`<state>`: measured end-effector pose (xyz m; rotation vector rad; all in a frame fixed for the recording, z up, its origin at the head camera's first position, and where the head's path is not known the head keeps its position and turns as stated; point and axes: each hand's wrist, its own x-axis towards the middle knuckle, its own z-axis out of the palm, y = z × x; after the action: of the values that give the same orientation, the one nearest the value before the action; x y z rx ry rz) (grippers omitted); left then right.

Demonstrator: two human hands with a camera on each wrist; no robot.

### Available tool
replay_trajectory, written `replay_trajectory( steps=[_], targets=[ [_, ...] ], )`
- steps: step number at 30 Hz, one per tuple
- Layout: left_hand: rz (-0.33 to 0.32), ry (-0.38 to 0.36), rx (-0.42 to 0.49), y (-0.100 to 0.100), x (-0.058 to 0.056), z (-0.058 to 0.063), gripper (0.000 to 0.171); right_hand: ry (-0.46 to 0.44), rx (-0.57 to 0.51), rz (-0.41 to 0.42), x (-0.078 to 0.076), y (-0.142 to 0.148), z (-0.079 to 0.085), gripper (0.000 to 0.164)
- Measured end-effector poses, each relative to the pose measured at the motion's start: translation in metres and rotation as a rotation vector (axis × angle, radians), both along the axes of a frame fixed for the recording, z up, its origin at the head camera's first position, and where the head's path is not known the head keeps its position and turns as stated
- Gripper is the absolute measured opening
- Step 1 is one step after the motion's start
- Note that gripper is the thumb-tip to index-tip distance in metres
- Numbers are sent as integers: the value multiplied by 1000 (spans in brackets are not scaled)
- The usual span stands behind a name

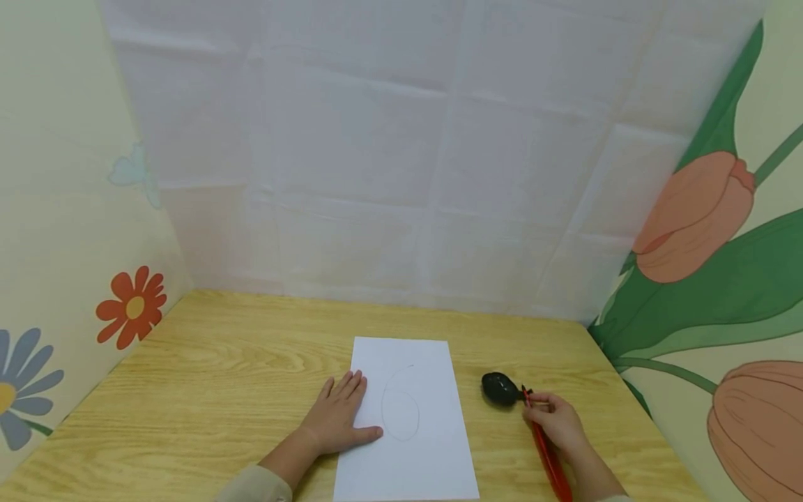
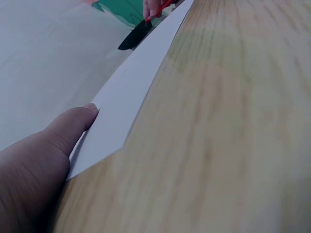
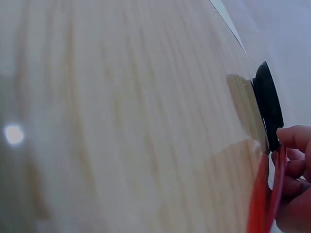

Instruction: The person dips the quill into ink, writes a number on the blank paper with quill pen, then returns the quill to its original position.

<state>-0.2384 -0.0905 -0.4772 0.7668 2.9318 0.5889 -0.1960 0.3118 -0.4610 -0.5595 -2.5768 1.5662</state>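
Observation:
A white sheet of paper (image 1: 436,467) lies on the wooden table, bearing a thin drawn loop (image 1: 418,411). My left hand (image 1: 339,415) rests flat at its left edge, fingers straight, with the thumb spread onto the sheet. In the left wrist view that thumb (image 2: 77,119) presses the paper (image 2: 129,92) near its side. Right of the sheet, my right hand (image 1: 558,422) pinches a spoon-like utensil with a glossy black oval head (image 1: 500,388) and a red handle (image 1: 550,460). The right wrist view shows thumb and fingers at the handle just behind the black head (image 3: 268,99).
Pale wood-grain table (image 1: 251,355) surrounds the sheet on both sides. A creased white cloth (image 1: 376,174) hangs behind the table. Walls painted with flowers stand at either side, a red flower (image 1: 133,307) on the left and large tulips (image 1: 696,216) on the right.

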Motion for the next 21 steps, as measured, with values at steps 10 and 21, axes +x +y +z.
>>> replay_trajectory(
  steps=[10, 21],
  targets=[
    [0, -12, -6, 0, -1, -2, 104, -5, -21, -6, 0, 0, -1, 45],
    [2, -17, 3, 1, 1, 0, 103, -13, -24, -22, 1, 0, -1, 48]
  ],
)
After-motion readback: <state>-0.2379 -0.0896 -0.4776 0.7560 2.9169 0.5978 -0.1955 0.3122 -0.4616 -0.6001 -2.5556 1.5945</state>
